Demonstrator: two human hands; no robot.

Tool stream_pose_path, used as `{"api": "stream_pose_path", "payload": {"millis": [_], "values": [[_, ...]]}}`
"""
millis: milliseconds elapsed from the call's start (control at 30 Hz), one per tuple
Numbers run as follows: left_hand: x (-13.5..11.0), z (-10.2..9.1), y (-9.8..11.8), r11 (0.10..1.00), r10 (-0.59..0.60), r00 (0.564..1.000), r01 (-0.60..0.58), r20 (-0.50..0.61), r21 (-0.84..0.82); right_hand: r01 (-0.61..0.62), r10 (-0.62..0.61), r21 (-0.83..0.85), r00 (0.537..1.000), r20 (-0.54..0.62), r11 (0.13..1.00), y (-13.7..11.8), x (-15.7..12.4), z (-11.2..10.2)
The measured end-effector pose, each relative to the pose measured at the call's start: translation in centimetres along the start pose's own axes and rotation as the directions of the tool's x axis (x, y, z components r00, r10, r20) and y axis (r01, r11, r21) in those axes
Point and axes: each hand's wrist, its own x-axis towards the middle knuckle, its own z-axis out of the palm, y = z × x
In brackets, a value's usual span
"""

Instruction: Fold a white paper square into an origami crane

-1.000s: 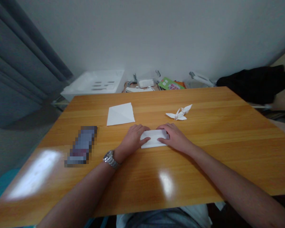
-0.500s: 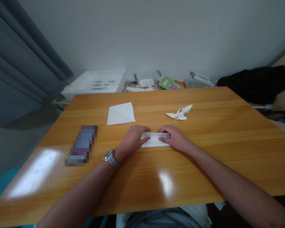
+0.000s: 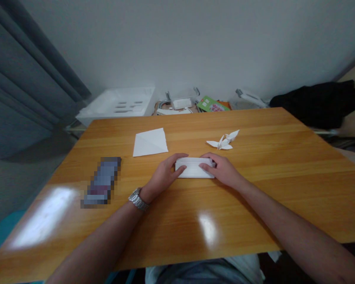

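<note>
A folded white paper (image 3: 192, 169), now a wide strip with lengthwise crease lines, is held between both hands above or on the wooden table (image 3: 177, 225). My left hand (image 3: 165, 170) grips its left end, thumb on the near face and fingers behind the far edge. At the other end my right hand (image 3: 225, 169) pinches the paper in the same way, its thumb on the face. Fingertips behind the paper are partly hidden. Beyond my right hand lies a folded paper crane (image 3: 224, 141). A flat white paper sheet (image 3: 150, 142) rests beyond my left hand.
A phone (image 3: 103, 181), blurred by pixels, lies left of my left hand. Behind the table are a white foam tray (image 3: 118, 104), a green booklet (image 3: 211, 104) and several odds and ends. Black cloth (image 3: 316, 104) is at the far right, grey curtain (image 3: 26, 71) at left.
The paper has shifted slightly away from me and its visible face looks taller, tilted more toward me. Both hands keep hold of its ends.
</note>
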Motion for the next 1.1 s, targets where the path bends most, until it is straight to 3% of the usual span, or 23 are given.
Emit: {"api": "stream_pose_path", "payload": {"millis": [500, 1100], "values": [[0.04, 0.31, -0.23, 0.987, -0.075, 0.997, 0.070, -0.033, -0.147, -0.002, 0.005, 0.062, 0.999, -0.046, 0.998, -0.21, -0.16, -0.10], [0.00, -0.04, 0.22, 0.995, -0.051, 0.998, 0.049, -0.028, -0.087, -0.026, 0.028, 0.046, 0.998, -0.048, 0.999, -0.59, -0.28, -0.21]]}}
